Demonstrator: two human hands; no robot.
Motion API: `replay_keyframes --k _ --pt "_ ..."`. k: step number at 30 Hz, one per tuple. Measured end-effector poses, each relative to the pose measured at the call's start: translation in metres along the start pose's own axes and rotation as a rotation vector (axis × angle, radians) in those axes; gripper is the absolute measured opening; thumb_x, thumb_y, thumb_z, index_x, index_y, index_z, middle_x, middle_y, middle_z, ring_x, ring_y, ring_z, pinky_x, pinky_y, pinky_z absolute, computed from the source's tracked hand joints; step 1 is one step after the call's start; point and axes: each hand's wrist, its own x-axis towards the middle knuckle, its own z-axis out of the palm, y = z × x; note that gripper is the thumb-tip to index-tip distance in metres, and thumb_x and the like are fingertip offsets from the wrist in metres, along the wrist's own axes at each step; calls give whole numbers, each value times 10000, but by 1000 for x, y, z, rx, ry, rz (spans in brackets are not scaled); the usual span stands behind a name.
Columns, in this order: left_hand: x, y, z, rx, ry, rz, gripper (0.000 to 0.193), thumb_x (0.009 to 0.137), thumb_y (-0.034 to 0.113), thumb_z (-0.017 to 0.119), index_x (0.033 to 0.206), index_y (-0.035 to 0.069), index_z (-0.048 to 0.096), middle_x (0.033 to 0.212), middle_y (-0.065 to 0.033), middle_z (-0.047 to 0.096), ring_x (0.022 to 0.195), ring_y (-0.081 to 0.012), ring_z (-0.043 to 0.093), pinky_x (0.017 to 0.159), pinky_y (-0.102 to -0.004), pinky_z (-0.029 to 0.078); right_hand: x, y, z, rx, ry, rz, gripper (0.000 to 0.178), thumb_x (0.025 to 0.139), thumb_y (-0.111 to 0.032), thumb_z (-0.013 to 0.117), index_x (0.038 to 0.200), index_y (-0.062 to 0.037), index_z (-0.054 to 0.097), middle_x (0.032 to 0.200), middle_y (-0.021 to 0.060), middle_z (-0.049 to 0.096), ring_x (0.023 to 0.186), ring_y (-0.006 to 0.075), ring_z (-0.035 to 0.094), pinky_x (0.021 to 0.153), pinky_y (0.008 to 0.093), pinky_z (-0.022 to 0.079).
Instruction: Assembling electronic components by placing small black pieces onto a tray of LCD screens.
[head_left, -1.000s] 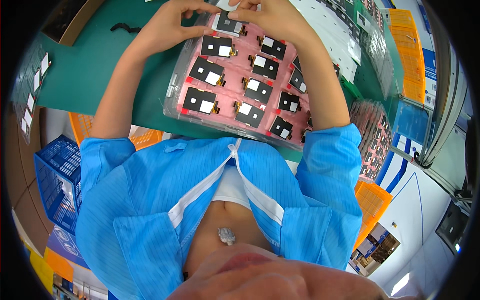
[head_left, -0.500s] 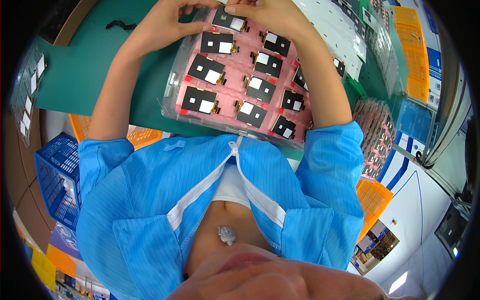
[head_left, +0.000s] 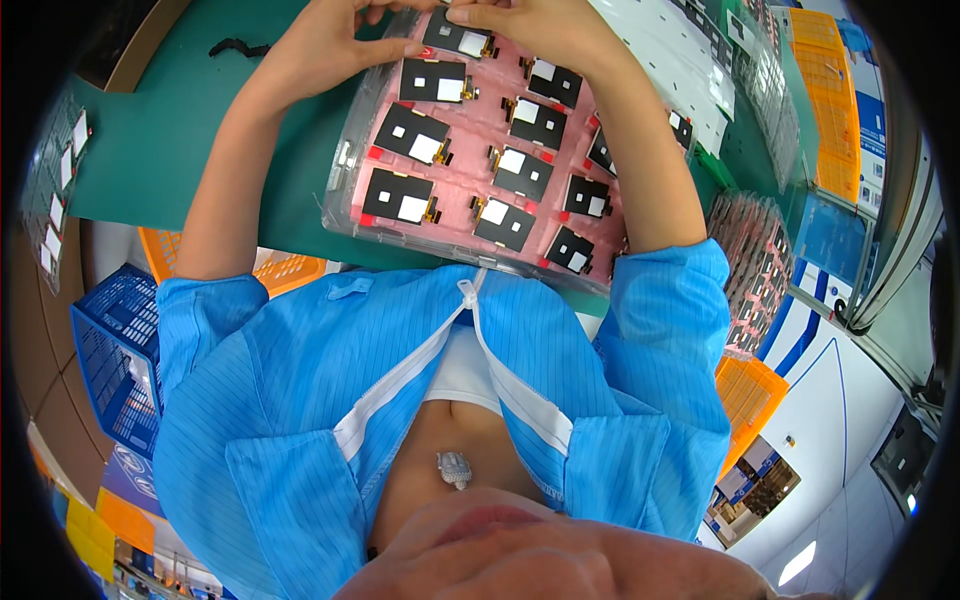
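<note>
Both hands meet at the far edge of a clear plastic tray (head_left: 345, 180) that lies on a green table mat (head_left: 180, 130). The left hand (head_left: 345, 45) has its fingers curled, fingertips pressing down on the tray's far left corner, just beside the farthest small black panel (head_left: 458, 35). The right hand (head_left: 530, 25) comes in from the right, its fingers bent over the same far row, fingertips touching that panel's far edge; whether either hand truly pinches the panel or only rests on it cannot be told, since the top of the view cuts the fingers off.

The tray carries a pink liner (head_left: 470, 150) with rows of small black rectangular modules, each with a white square patch and a short gold-coloured connector tail at one side. The right forearm (head_left: 640, 170) lies across the right part of the tray and hides some of the modules there.

To the right, just beyond the forearm, stands a stack of similar trays (head_left: 750, 270), and farther right, orange crates (head_left: 840, 110). A short black cord (head_left: 235, 47) lies on the mat, far left. Near left, below the table edge, sit a blue crate (head_left: 110, 360) and an orange crate (head_left: 270, 275). The person wears a blue striped work coat (head_left: 300, 400).
</note>
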Motion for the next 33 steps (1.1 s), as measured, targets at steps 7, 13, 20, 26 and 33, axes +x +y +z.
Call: replay_keyframes --k 7,13,20,26,33 --pt "1 -2 -1 -10 6 11 411 745 69 859 1141 37 753 1012 -9 529 869 -126 502 758 -272 420 0 -3 2 -17 19 29 86 885 -76 748 870 2 713 705 27 663 634 99 562 596 278 471" --pt "0 -5 1 -134 19 38 397 755 82 855 1136 34 752 1012 -12 531 869 -125 502 760 -272 418 -5 -12 7 -172 71 -31 89 845 -87 761 874 -15 717 711 105 679 600 192 605 598 328 489" --pt "2 -7 1 -31 -1 51 389 756 85 845 1129 37 747 991 -26 540 844 -141 506 747 -281 422 -20 -38 22 -630 259 -158 139 792 -151 773 859 -50 705 834 149 719 870 359 653 782 464 514" --pt "2 -1 2 10 73 81 385 740 102 846 1109 48 752 957 -44 564 819 -163 521 735 -302 439 -26 -29 38 -855 526 -334 156 814 -179 760 898 -57 710 894 159 726 956 352 648 855 477 514" --pt "0 -20 6 -16 58 219 400 794 78 806 1192 108 766 987 -16 558 829 -152 468 744 -278 435 -15 -31 20 -702 171 -55 217 877 -323 734 880 -106 743 825 118 725 808 333 715 730 470 555"
